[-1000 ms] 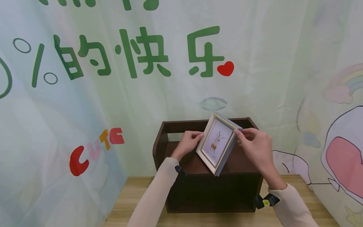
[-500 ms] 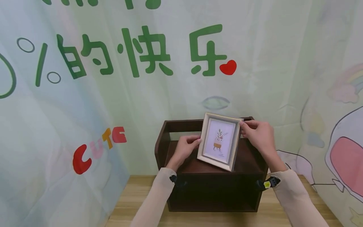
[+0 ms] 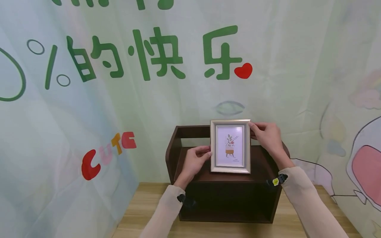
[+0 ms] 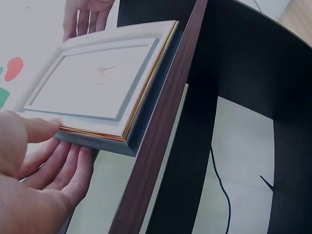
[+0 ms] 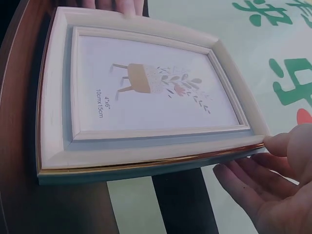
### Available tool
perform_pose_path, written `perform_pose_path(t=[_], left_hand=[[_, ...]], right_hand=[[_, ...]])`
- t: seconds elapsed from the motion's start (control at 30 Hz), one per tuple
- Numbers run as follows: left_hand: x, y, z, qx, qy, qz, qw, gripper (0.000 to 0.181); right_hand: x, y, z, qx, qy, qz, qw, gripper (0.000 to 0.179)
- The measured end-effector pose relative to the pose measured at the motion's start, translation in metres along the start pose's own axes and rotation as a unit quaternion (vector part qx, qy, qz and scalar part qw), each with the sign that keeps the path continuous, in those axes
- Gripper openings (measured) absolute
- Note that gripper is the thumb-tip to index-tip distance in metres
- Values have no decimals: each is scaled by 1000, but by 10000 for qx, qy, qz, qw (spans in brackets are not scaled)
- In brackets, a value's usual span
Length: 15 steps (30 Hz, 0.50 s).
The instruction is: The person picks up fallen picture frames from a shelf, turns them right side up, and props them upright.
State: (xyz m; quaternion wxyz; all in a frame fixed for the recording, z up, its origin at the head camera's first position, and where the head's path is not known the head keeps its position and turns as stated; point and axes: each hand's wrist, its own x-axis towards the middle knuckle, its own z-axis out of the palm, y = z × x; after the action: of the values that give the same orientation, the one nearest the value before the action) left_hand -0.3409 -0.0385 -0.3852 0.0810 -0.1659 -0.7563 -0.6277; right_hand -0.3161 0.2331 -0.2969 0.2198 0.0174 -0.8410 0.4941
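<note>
A picture frame (image 3: 230, 145) with a pale border and a print of a potted plant stands upright over the top of a dark brown wooden shelf (image 3: 265, 165), facing me. Its left side is pinched by my left hand (image 3: 193, 162), thumb in front and fingers behind. At the upper right corner, my right hand (image 3: 269, 137) pinches the edge the same way. The right wrist view shows small size lettering on the print and a gold line along the border of the frame (image 5: 156, 87). In the left wrist view, its lower edge lies close to the shelf board (image 4: 156, 141).
The shelf has raised sides, a back rail and an open dark compartment (image 3: 226, 201) below. It stands on a wood-grain table (image 3: 148, 201). Behind and at both sides hangs a printed fabric backdrop (image 3: 166, 109) with green characters and a red heart (image 3: 243, 71).
The picture frame has turned from a steep tilt to upright and square to me, with its lower edge rising slightly. Both hands have kept hold of it; the right has moved up a little.
</note>
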Motion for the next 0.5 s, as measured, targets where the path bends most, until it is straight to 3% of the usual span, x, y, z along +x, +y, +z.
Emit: perform_pose_path(t=[0.37,0.5], left_hand=[[-5,0,1,146,203,-20,9997,30],[-7,7,-2,474,173,106,9987,32]], right_hand=[[6,1,2,115,-213,88,9997,56],[5,-2,-2,-117,-395,-21,9991,57]])
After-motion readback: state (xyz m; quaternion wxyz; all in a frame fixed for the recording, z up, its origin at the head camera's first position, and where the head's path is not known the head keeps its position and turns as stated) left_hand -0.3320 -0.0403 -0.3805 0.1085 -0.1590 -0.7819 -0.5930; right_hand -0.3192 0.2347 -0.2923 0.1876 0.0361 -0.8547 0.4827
